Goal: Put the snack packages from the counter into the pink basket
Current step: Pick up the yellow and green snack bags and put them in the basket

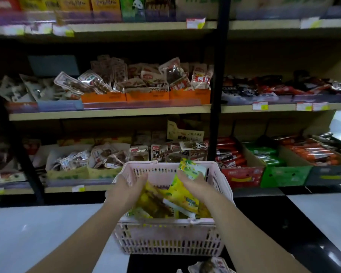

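Note:
The pink basket [165, 239] stands in front of me on the floor, holding several yellow and green snack packages [161, 201]. Both my hands are inside it. My left hand [126, 192] is over the left side of the pile, fingers curled down onto the packages; whether it grips one I cannot tell. My right hand [195, 184] holds a yellow-green snack package [191, 168] upright near the basket's far right rim. Another clear snack package [209, 266] lies at the bottom edge, just in front of the basket.
Store shelves [110, 113] full of packaged snacks rise right behind the basket. Cardboard boxes of sausages [242, 174] sit on the low shelf to the right. The floor is black and white tile [47, 223].

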A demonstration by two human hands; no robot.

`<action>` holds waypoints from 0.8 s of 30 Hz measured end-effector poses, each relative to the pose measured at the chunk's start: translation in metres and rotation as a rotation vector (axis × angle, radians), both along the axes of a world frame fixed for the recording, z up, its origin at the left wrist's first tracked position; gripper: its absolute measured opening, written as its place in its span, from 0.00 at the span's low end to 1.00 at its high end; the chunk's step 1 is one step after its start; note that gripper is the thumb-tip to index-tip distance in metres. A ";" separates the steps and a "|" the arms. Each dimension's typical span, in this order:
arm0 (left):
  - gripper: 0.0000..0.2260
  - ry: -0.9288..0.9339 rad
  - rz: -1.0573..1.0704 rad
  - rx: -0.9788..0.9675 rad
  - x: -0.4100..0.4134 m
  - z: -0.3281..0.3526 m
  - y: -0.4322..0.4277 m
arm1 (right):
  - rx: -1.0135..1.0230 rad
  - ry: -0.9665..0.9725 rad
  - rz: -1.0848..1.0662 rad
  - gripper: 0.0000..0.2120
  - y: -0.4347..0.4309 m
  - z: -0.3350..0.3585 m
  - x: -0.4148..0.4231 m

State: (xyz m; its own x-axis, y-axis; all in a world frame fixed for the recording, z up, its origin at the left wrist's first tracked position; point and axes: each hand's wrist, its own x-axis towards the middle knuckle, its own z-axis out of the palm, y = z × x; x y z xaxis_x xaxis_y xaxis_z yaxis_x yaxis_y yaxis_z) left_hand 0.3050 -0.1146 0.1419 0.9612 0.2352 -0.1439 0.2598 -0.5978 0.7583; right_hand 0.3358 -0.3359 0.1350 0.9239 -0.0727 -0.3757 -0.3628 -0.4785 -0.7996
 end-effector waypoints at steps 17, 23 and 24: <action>0.28 0.369 -0.407 0.676 -0.249 -0.210 0.060 | -0.660 -0.305 0.696 0.33 -0.063 -0.119 -0.194; 0.36 0.808 -0.281 0.823 -0.297 -0.213 0.062 | -0.819 0.096 0.797 0.35 -0.110 -0.197 -0.326; 0.36 0.851 -0.249 0.766 -0.302 -0.210 0.063 | -0.852 0.109 0.808 0.34 -0.114 -0.201 -0.339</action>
State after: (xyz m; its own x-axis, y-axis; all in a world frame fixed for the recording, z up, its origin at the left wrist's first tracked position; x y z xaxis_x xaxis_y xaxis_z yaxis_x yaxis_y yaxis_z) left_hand 0.0029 -0.0518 -0.0683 0.6549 0.3581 -0.6654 0.3207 -0.9291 -0.1843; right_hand -0.0027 -0.4500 -0.0661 0.7827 0.2529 -0.5687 0.2436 -0.9653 -0.0941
